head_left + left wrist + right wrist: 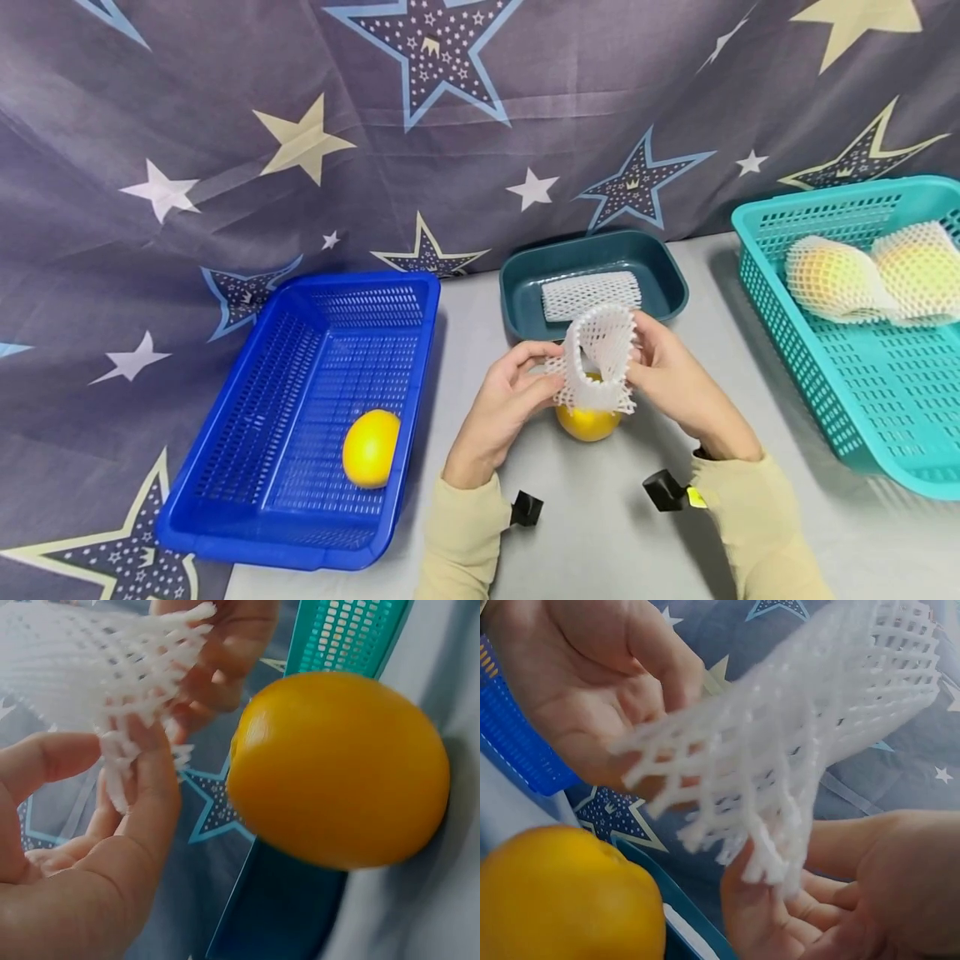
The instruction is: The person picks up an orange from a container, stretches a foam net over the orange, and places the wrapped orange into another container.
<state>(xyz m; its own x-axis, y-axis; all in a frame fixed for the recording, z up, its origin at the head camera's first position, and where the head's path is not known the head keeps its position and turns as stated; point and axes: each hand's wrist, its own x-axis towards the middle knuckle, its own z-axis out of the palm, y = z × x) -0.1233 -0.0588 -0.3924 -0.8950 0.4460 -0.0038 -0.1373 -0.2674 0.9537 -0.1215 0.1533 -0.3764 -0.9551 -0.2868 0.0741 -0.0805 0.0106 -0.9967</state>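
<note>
One white foam net (611, 345), a mesh tube, held up above the table (577, 525), wide mouth showing toward the near side. Left hand (501, 410): thumb and fingers pinched on the left edge of the net. Right hand (678, 383): thumb and fingers pinched on the right edge. One yellow fruit (588, 425), unwrapped, resting on the table between the hands, partly hidden by the net in the head view; apart from the net in both wrist views. One dark teal tray (662, 290), just beyond the hands at the far side; inside, one spare net (591, 296), white, lying left to right. One blue basket (300, 433), at left, with one second fruit (367, 450), unwrapped, beside the right wall toward the near end. One turquoise basket (896, 392), at right, partly out of view, with two netted fruits (832, 279) side by side toward the far end. Two beige sleeves (757, 517). One dark star-print cloth (480, 192), hung along the far side.
</note>
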